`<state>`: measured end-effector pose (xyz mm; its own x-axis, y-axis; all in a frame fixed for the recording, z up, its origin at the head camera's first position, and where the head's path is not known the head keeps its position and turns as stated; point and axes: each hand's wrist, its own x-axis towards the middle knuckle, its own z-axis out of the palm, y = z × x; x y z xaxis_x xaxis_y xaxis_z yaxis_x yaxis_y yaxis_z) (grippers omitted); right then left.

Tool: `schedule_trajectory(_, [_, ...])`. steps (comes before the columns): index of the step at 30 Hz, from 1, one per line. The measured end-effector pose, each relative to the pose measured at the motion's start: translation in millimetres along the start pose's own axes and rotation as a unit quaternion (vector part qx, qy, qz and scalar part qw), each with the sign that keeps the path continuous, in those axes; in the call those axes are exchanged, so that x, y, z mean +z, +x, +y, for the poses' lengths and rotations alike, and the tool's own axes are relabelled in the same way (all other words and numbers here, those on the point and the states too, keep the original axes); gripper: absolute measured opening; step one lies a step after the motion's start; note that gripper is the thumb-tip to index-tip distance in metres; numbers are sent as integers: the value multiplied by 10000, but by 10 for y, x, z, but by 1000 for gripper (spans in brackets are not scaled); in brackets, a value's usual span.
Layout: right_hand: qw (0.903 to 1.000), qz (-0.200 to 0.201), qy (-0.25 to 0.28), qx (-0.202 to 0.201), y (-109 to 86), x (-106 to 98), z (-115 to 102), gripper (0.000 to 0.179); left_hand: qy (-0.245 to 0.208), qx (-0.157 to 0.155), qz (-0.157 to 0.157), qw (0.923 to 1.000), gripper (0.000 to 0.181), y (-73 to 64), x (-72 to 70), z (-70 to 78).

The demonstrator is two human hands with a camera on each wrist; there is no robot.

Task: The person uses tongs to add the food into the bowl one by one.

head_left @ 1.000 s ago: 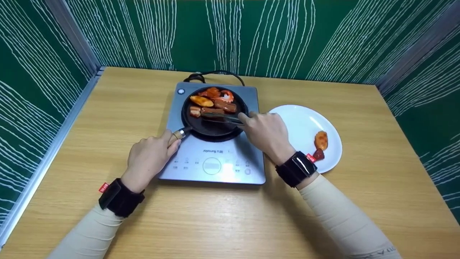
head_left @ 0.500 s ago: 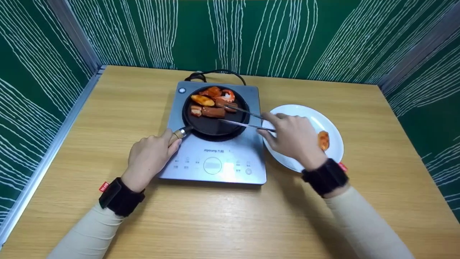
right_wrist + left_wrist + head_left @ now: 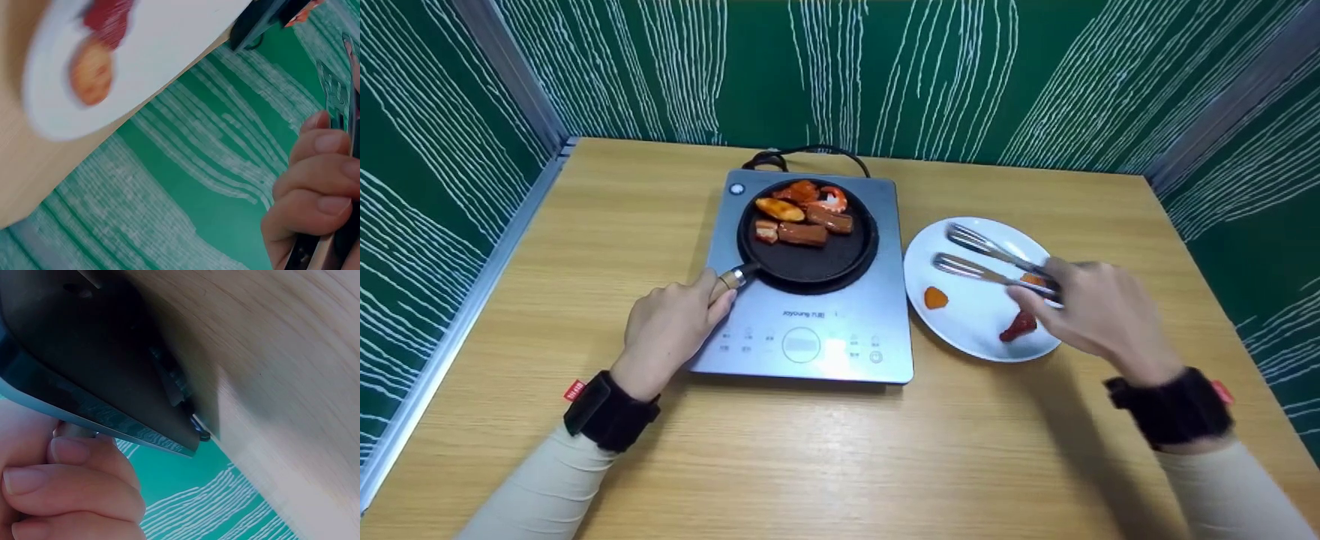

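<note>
My left hand (image 3: 671,322) grips the wooden handle (image 3: 725,286) of a black frying pan (image 3: 810,264); in the left wrist view its curled fingers (image 3: 79,489) show below the cooker's edge. My right hand (image 3: 1099,315), slightly blurred, holds metal tongs (image 3: 973,271) over the white plate (image 3: 960,330). The tongs' arms are spread, with nothing between their tips. On the plate lie a small orange piece (image 3: 936,298), a dark red drumstick-shaped piece (image 3: 1019,327) and an orange-brown piece (image 3: 1033,280) partly hidden by the tongs. Brown chunks (image 3: 802,234), a yellow oval piece (image 3: 780,209) and a shrimp (image 3: 834,199) sit in the pan.
The pan stands on a silver induction cooker (image 3: 765,330) with a control panel in front. A black cord (image 3: 840,152) loops behind it. Green walls (image 3: 885,75) with white streaks border the wooden table (image 3: 810,457) at the back and sides.
My right hand has moved right with the tongs, from the pan to over the plate. The tongs have spread wider. Food in the pan and my left hand stay in place.
</note>
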<state>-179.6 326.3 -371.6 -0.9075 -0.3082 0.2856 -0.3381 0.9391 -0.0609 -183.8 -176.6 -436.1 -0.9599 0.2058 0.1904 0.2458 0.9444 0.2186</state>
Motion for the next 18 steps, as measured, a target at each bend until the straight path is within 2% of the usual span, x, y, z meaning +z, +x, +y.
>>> schedule_trajectory(5, [9961,-534,-188,679,-206,-93,311,60,46,25,31,10000,39,1,5,5])
schedule_trajectory(10, [9822,-1225,-359,1378,-390,-149,558,75,73,69,61,9999,39,1,4,8])
schedule_trajectory(18, [9574,-2256,-277,1781,-537,-159,719,82,81,-34,-100,9999,39,5,-6,11])
